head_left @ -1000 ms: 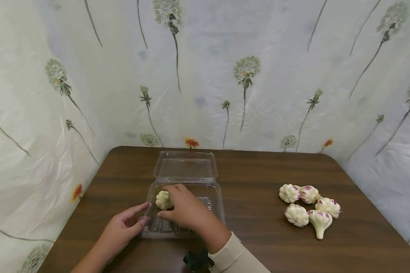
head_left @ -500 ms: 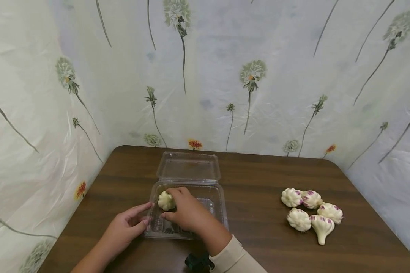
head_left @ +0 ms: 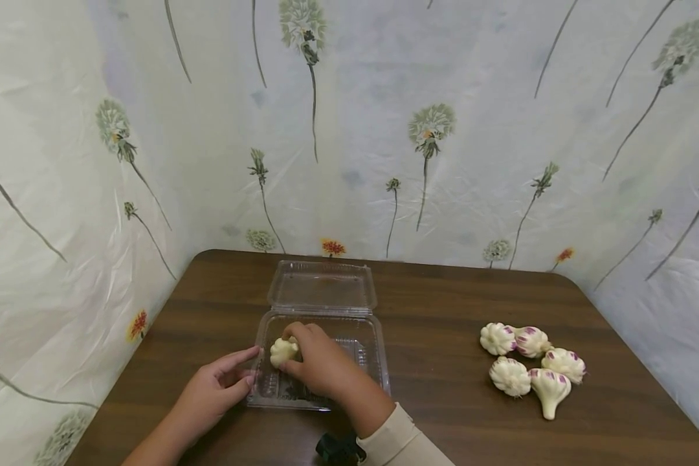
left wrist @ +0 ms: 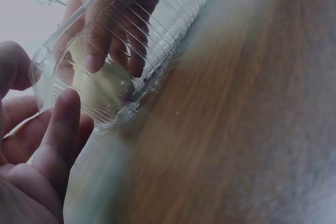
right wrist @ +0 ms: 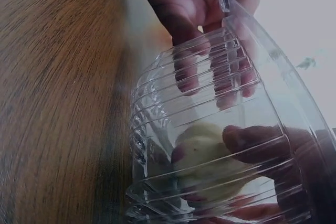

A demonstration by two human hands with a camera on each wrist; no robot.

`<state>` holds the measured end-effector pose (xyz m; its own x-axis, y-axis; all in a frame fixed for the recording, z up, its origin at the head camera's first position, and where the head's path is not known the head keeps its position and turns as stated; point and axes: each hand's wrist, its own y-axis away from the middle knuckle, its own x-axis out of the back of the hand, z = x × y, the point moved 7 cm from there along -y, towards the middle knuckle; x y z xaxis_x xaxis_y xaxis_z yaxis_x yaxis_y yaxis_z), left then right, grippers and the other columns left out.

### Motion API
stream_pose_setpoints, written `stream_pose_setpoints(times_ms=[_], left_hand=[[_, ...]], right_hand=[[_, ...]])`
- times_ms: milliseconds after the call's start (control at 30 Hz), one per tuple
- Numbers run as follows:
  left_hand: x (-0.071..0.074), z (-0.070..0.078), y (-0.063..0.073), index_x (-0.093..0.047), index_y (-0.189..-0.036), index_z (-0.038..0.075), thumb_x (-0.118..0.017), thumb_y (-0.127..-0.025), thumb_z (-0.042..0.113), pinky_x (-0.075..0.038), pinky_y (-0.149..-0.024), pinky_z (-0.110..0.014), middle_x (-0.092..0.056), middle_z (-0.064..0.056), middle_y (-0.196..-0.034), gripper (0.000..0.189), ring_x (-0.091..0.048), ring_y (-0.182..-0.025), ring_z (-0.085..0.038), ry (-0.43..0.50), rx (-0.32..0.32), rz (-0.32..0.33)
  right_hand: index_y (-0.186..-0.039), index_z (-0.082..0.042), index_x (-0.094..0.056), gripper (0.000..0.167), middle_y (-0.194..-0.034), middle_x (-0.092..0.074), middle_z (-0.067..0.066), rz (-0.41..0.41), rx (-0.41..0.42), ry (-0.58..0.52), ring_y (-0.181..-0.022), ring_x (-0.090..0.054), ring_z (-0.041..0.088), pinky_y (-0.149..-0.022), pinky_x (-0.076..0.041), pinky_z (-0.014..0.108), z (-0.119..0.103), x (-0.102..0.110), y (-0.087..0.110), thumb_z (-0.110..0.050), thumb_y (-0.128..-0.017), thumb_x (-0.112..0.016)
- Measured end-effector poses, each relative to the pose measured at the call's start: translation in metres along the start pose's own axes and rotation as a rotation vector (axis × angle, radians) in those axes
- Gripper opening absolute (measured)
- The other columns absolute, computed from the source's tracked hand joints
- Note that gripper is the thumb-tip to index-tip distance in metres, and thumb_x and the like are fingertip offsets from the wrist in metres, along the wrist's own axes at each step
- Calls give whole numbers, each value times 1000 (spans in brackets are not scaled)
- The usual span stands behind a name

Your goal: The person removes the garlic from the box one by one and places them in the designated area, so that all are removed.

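Inside a clear plastic clamshell container (head_left: 380, 349), one pale garlic bulb (head_left: 282, 353) lies at the left side. My right hand (head_left: 326, 362) reaches over the tray and pinches this bulb between thumb and fingers. Through the ribbed wall, the right wrist view shows the garlic bulb (right wrist: 202, 163) with the right thumb against it. My left hand (head_left: 212, 388) is at the container's left side, its fingertips right at the rim and outer wall. The left wrist view has the left hand (left wrist: 47, 145) beside the clear wall, with the right-hand fingers (left wrist: 94, 51) on the bulb beyond.
The container's lid (head_left: 322, 285) is folded back behind the tray. Several white and purple garlic bulbs (head_left: 509, 377) are grouped at the right of the brown wooden table (head_left: 437, 336). A flower-patterned sheet (head_left: 349, 129) rises behind the table. A dark device (head_left: 334, 446) is at the right wrist.
My right hand's thumb and fingers have closed onto the bulb, which has tilted with its stem now toward the right. The left hand stays at the container's side. The head view shifted slightly.
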<state>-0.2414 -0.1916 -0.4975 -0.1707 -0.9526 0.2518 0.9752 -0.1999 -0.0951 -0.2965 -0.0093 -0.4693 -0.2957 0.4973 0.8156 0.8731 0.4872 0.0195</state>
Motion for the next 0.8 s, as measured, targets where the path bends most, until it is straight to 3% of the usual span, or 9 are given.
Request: stream_pose_setpoints(times_ms=[167,800], left_hand=[[-1,-1,0,-60,-146,2,-71,-98,5,-60,-85,-22,-57,-22,-150,49,-70,-111,-8,1,3,-6],[-1,-2,1,-61,-146,3,-72,-97,4,-60,-87,-21,-57,-21,-150,50,-69,-112,-7,12,33,12]], right_hand=[[-125,-21,-58,35,-119,-63,2,-18,23,8,-101,-59,13,-85,-53,35,-1,0,0,-29,-97,-78],[-125,-21,-59,36,-119,-64,0,-25,45,24,-100,-59,11,-86,-52,32,-7,3,3,-28,-96,-79]])
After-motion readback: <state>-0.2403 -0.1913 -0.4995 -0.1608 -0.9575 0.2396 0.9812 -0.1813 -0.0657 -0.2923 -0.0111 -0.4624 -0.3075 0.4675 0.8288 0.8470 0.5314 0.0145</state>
